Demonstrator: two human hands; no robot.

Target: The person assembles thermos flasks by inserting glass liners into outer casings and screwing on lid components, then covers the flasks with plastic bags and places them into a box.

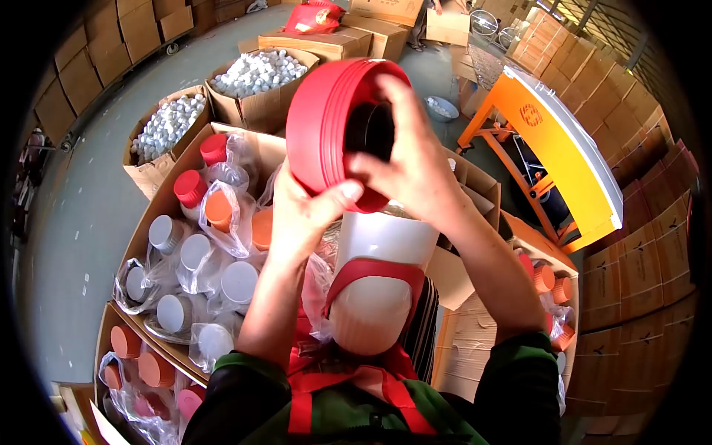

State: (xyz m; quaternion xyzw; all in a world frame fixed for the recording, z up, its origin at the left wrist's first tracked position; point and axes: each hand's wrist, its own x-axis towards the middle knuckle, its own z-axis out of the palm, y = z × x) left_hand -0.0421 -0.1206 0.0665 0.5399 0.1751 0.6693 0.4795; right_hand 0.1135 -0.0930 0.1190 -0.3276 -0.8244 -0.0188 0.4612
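Observation:
A large red screw lid [315, 122] with a ridged side is held up in front of me, tilted so its open side faces right. My left hand [300, 211] is closed on its lower edge, thumb along the rim. My right hand [415, 159] grips the opening from the right, with fingers and thumb reaching inside. A dark round part [369, 132] shows in the opening; whether it is a separate piece I cannot tell. Below the lid, a white jug [382, 241] with a red band or handle [371, 271] stands near my lap, its top partly hidden.
At left, a carton [141, 215] holds several bagged jugs with red, orange and grey lids. Two boxes of small white caps [256, 73] sit behind it. An orange-yellow machine or stand [567, 141] is at right, alongside stacked cartons [630, 267]. More lidded jugs [545, 278] are at right.

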